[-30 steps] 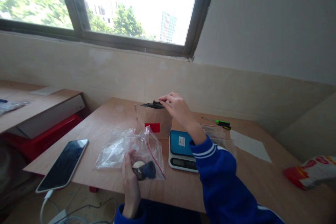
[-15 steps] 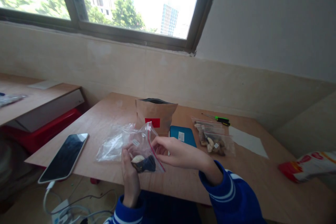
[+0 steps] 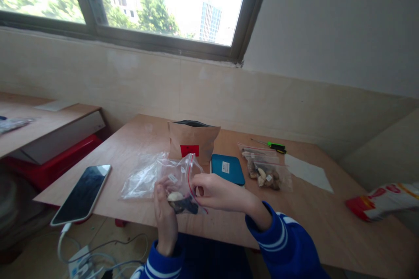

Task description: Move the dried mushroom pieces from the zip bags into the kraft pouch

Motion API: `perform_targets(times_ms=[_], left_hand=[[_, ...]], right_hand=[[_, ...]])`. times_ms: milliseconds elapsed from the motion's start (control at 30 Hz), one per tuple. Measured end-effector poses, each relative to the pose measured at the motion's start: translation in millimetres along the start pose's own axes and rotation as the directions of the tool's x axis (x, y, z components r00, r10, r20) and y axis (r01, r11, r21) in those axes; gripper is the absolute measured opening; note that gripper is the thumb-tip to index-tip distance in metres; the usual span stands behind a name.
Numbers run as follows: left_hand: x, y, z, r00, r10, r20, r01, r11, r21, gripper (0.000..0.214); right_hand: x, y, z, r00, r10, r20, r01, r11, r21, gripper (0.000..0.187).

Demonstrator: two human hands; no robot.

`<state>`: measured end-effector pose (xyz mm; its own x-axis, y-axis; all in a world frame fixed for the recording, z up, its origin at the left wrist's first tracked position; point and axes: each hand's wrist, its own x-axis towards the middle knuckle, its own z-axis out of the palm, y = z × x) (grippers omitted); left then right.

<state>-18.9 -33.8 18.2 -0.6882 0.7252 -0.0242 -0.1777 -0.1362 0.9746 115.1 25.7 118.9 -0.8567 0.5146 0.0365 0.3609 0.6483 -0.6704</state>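
Observation:
My left hand grips the bottom of a small clear zip bag with a red seal strip; pale and dark pieces sit inside it. My right hand pinches the same bag at its red-striped opening. Both hands hold it just above the near edge of the wooden table. An open brown paper pouch with a red label stands upright behind the bag. A blue-topped scale lies to the right of my hands.
A phone overhangs the table's left front edge, cable hanging below. More empty clear bags lie left of my hands. Filled zip bags, a green-handled screwdriver, white paper and a red-white packet lie right.
My right hand left the top of the brown pouch, came down to the small zip bag and now pinches its opening. The left hand kept holding the bag.

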Motion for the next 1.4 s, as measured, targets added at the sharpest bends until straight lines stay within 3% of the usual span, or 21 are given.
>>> perform_targets(times_ms=[133, 267, 333, 400, 467, 500, 600, 733, 900, 1100, 1233, 1400], left_hand=[[5, 4, -0.9, 0.992, -0.047, -0.119, 0.048, 0.999, 0.006, 0.055], [10, 3, -2.6, 0.988, -0.069, -0.141, 0.064, 0.997, -0.038, 0.049], [12, 2, -3.6, 0.989, -0.083, -0.121, 0.075, 0.995, -0.067, 0.049], [12, 1, -4.4, 0.991, -0.09, -0.098, 0.083, 0.994, -0.073, 0.049], [12, 1, -5.1, 0.992, -0.091, -0.088, 0.086, 0.995, -0.056, 0.05], [12, 2, -5.4, 0.992, -0.091, -0.085, 0.087, 0.995, -0.049, 0.051], [12, 3, -7.4, 0.993, -0.089, -0.083, 0.088, 0.996, -0.018, 0.052], [15, 6, -10.6, 0.992, -0.092, -0.09, 0.092, 0.996, -0.01, 0.053], [17, 6, -11.8, 0.993, -0.072, -0.09, 0.073, 0.997, 0.007, 0.052], [18, 2, -12.5, 0.996, -0.048, -0.079, 0.052, 0.997, 0.056, 0.055], [18, 3, -13.1, 0.995, -0.058, -0.08, 0.061, 0.997, 0.039, 0.055], [18, -1, -12.8, 0.995, -0.084, -0.05, 0.084, 0.996, 0.004, 0.054]], right_hand=[[-3, -5, -19, 0.983, -0.044, -0.179, 0.045, 0.999, 0.002, 0.012], [-2, -8, -50, 0.928, -0.049, -0.369, 0.07, 0.997, 0.044, 0.012], [5, -9, -65, 0.855, -0.059, -0.516, 0.074, 0.997, 0.009, 0.011], [17, -8, -76, 0.744, -0.099, -0.661, 0.075, 0.995, -0.065, 0.012], [33, -3, -83, 0.653, -0.161, -0.74, 0.058, 0.985, -0.163, 0.014], [41, 1, -85, 0.637, -0.188, -0.748, 0.041, 0.977, -0.21, 0.015], [60, 18, -84, 0.689, -0.224, -0.69, -0.01, 0.948, -0.318, 0.02], [65, 31, -77, 0.766, -0.269, -0.584, 0.03, 0.922, -0.385, 0.031], [60, 28, -74, 0.777, -0.259, -0.574, 0.015, 0.919, -0.394, 0.027], [66, 38, -67, 0.749, -0.161, -0.642, -0.049, 0.954, -0.296, 0.042], [61, 35, -65, 0.771, -0.208, -0.602, -0.098, 0.895, -0.435, 0.022], [50, 22, -64, 0.779, -0.197, -0.595, -0.169, 0.848, -0.503, 0.028]])
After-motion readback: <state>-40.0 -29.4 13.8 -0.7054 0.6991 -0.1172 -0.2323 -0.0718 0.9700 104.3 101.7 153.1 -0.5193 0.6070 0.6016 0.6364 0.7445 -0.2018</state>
